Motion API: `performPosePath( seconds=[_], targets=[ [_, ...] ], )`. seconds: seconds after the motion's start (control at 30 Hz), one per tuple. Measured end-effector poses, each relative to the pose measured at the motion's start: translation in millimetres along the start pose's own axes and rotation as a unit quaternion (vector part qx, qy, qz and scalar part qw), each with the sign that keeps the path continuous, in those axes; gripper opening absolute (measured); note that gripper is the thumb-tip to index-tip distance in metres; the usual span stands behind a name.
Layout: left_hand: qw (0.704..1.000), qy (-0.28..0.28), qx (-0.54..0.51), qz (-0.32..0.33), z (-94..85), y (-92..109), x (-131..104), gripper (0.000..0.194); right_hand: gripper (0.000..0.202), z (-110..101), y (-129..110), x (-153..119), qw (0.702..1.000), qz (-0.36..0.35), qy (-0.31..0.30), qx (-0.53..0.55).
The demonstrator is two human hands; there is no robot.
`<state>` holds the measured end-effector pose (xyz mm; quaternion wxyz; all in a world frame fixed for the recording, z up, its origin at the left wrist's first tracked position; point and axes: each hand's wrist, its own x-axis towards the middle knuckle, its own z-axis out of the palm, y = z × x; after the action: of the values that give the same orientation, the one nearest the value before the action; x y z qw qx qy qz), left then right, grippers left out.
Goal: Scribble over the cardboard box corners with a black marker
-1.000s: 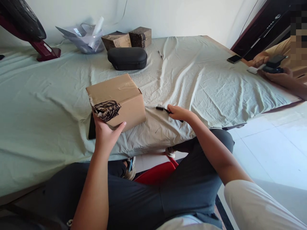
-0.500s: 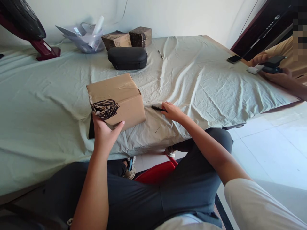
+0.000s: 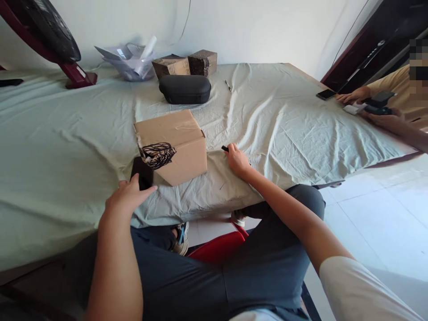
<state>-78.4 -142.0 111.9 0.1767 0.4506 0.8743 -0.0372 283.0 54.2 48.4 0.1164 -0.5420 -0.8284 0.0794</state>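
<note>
A cardboard box (image 3: 189, 156) with black scribbles on its left corner stands on the cloth-covered table in front of me. My left hand (image 3: 130, 195) is off the box, its thumb and fingers spread at the near edge of a dark flat object (image 3: 143, 174) that lies partly behind the box's left side. To the right of the box, my right hand (image 3: 236, 159) is closed around a black pen-like item (image 3: 224, 148), whose tip sticks out to the left; the rest is hidden in the hand.
Behind the box are a black case (image 3: 185, 89), two small boxes (image 3: 203, 62), a clear basket (image 3: 130, 69), a fan (image 3: 78, 76) and a small pen (image 3: 228, 85). At the right, another person's hands hold a dark device (image 3: 377, 104) near a phone (image 3: 326, 94).
My left hand has let go of the box and moved down and left to the dark flat object. My right hand now covers more of the black item. The view has shifted slightly.
</note>
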Motion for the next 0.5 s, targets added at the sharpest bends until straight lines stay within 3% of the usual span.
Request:
performPosePath(
  seconds=[0.1,0.23,0.5],
  targets=[
    [0.998,-0.001,-0.021,-0.051,-3.0,17.2,0.3,0.109,0.032,-4.6,10.0,0.3,1.0,-0.006,0.017,-0.006],
    [0.997,0.017,-0.052,-0.06,-7.9,28.8,6.4,0.116,0.034,-4.2,16.2,1.5,0.999,-0.012,0.02,-0.021],
    [0.974,0.097,-0.189,-0.082,10.2,25.0,29.8,0.123,0.036,-1.3,15.3,2.6,0.999,0.003,0.021,-0.042]
  ],
)
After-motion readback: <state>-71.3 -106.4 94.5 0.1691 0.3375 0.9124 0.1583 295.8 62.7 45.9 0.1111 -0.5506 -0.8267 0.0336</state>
